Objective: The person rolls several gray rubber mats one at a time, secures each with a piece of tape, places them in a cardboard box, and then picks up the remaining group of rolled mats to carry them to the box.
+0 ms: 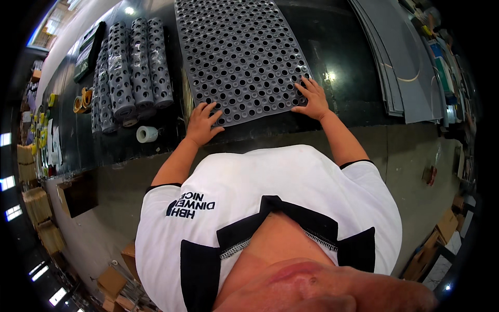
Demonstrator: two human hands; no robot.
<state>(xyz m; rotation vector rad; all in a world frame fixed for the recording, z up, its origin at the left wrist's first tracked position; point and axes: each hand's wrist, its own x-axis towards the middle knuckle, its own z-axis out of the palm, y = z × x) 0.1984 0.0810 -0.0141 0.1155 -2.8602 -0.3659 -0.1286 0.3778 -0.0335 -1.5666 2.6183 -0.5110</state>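
A grey rubbery mat (244,62) with rows of dark round holes and small raised rings lies flat on the dark table (338,62). Its near edge faces me, and its far end runs out of the picture at the top. At the near left corner rests my left hand (204,123), fingers spread over the mat's edge. My right hand (313,100) lies on the near right corner with its fingers apart. Neither hand grips anything; both touch the mat from above.
Several rolled grey mats (127,73) in clear wrap lie left on the table. Close by are a white roll (147,134), orange-brown tape rolls (82,101) and a dark flat pack (89,52). Grey sheets (400,62) are stacked at the right. Cardboard boxes (112,282) stand on the floor.
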